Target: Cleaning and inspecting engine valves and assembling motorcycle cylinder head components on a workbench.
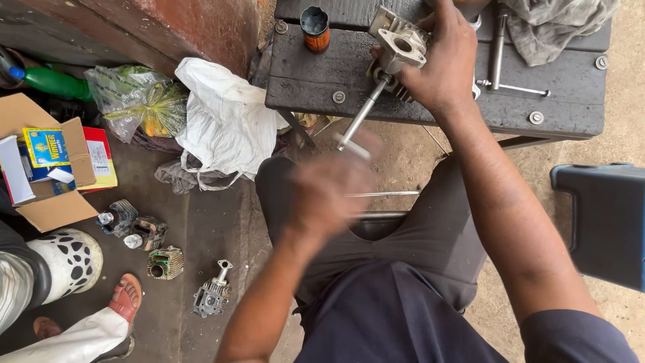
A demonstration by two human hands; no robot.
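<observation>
Right hand (440,64) grip is closed on cylinder head (402,47) over table (309,81); T-wrench (359,117) is below it; left hand (329,191) grip is blurred, state indeterminable.

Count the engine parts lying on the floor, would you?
4, left of the knee: two darker parts side by side, a finned cylinder below them, and a grey casting nearest. Bags may hide more.
</observation>
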